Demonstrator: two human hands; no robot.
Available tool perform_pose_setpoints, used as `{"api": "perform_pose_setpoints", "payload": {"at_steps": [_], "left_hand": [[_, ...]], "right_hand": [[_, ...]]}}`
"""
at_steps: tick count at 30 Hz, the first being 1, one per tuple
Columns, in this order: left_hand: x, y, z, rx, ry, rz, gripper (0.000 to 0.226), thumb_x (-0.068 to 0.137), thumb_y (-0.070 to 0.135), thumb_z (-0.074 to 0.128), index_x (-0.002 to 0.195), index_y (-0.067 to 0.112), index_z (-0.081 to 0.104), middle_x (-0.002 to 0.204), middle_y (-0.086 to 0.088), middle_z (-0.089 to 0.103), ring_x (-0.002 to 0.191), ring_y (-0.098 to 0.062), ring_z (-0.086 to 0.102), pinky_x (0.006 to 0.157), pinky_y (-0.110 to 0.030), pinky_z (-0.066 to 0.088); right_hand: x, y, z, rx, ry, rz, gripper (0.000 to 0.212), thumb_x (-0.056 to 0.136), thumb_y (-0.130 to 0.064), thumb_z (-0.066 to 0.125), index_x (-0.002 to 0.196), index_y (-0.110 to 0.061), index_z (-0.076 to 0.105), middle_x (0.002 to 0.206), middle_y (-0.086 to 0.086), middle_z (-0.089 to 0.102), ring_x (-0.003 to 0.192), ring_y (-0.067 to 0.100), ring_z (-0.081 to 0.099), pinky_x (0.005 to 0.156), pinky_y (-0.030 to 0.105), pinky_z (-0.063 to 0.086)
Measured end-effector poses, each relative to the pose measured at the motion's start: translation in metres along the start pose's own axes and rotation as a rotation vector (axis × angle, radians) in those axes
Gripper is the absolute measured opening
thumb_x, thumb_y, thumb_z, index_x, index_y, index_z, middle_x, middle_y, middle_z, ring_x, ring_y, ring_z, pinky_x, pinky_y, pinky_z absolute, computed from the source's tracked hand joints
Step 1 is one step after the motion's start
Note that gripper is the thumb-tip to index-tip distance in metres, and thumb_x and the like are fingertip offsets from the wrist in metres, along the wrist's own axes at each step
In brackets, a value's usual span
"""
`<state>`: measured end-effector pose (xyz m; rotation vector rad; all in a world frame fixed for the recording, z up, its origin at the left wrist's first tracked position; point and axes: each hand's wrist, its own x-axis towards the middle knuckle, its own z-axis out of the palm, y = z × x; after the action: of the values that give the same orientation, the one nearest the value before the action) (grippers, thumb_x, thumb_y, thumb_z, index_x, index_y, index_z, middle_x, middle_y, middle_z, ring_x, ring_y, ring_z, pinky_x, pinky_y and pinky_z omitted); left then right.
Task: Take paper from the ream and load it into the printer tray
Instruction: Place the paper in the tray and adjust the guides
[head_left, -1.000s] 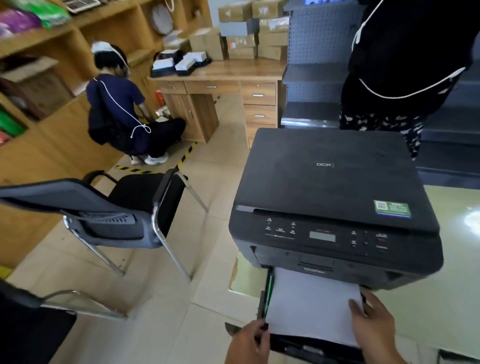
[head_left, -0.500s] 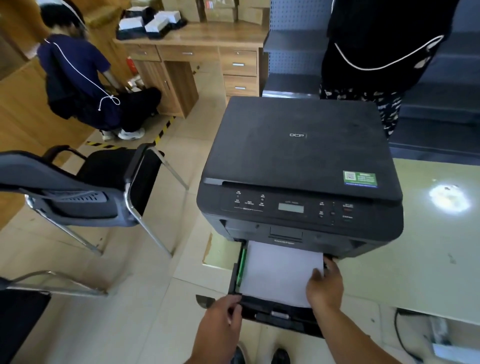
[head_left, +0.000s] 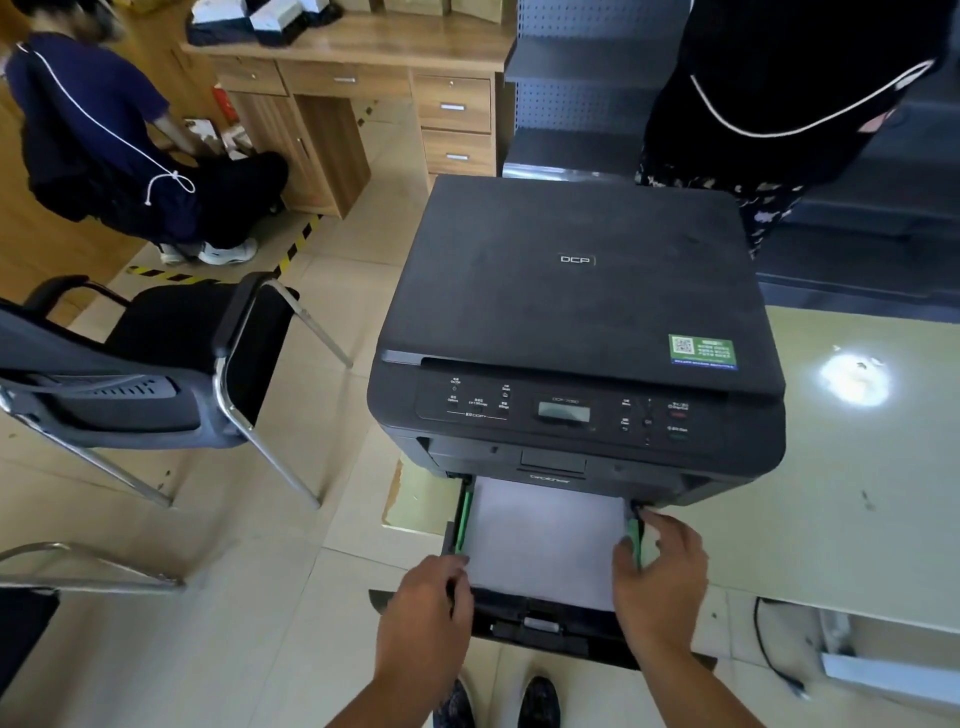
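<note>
Paper (head_left: 545, 540) already lies flat in the pulled-out tray (head_left: 540, 623) of the black printer (head_left: 571, 322), a white stack sitting between the green side guides (head_left: 462, 519). Loading itself looks done; what seems left is squaring the guides against the stack and pushing the tray home. No ream is visible in this view. At the tray's front left corner, the left hand (head_left: 426, 613) curls loosely over the edge, fingers bent at the paper's near corner, gripping nothing that can be clearly made out. On the other side, the right hand (head_left: 660, 566) is partly open, thumb on the stack's edge and fingers reaching around the right green guide, apparently pinching or steadying it.
</note>
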<state>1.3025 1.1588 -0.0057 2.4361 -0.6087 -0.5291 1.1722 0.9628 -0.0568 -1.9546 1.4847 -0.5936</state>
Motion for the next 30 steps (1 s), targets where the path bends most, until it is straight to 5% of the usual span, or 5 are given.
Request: {"api": "perform_pose_setpoints", "payload": {"at_steps": [3, 6, 9, 23, 30], "left_hand": [[0.017, 0.004, 0.004, -0.032, 0.035, 0.008, 0.028, 0.093, 0.022, 0.053, 0.12, 0.024, 0.059, 0.11, 0.01, 0.061, 0.101, -0.009, 0.054, 0.086, -0.03, 0.051], [0.032, 0.006, 0.007, -0.06, -0.018, -0.031, 0.036, 0.091, 0.019, 0.052, 0.127, 0.02, 0.053, 0.116, 0.003, 0.057, 0.11, -0.018, 0.051, 0.095, -0.037, 0.048], [0.037, 0.003, 0.01, -0.067, -0.072, -0.058, 0.034, 0.09, 0.02, 0.051, 0.124, 0.021, 0.054, 0.111, 0.0, 0.06, 0.104, -0.023, 0.057, 0.091, -0.043, 0.052], [0.031, 0.001, 0.019, -0.005, -0.05, -0.027, 0.041, 0.091, 0.015, 0.051, 0.131, 0.007, 0.051, 0.127, -0.008, 0.055, 0.117, -0.023, 0.048, 0.097, -0.036, 0.047], [0.034, 0.011, 0.023, -0.042, -0.038, -0.055, 0.039, 0.091, 0.016, 0.051, 0.13, 0.009, 0.052, 0.117, -0.006, 0.062, 0.109, -0.022, 0.052, 0.093, -0.036, 0.049]], "right_hand": [[-0.003, 0.015, -0.009, -0.079, -0.089, 0.152, 0.033, 0.077, -0.025, 0.077, 0.106, -0.012, 0.067, 0.1, 0.008, 0.07, 0.084, 0.029, 0.064, 0.076, 0.044, 0.056], [-0.005, 0.021, -0.012, -0.075, -0.135, 0.14, 0.009, 0.081, -0.019, 0.073, 0.087, -0.018, 0.068, 0.086, 0.003, 0.072, 0.073, 0.025, 0.064, 0.066, 0.039, 0.055], [-0.002, 0.019, -0.015, -0.06, -0.159, 0.169, 0.007, 0.083, -0.013, 0.071, 0.079, -0.018, 0.067, 0.077, 0.0, 0.07, 0.068, 0.022, 0.063, 0.062, 0.031, 0.049], [-0.002, 0.013, -0.014, -0.158, -0.151, 0.117, 0.008, 0.083, -0.01, 0.069, 0.077, -0.011, 0.074, 0.073, 0.006, 0.074, 0.061, 0.023, 0.065, 0.055, 0.027, 0.048], [-0.002, 0.011, -0.015, -0.17, -0.156, 0.132, 0.007, 0.084, -0.011, 0.069, 0.083, -0.01, 0.076, 0.079, 0.007, 0.076, 0.066, 0.024, 0.068, 0.058, 0.025, 0.048]]}}
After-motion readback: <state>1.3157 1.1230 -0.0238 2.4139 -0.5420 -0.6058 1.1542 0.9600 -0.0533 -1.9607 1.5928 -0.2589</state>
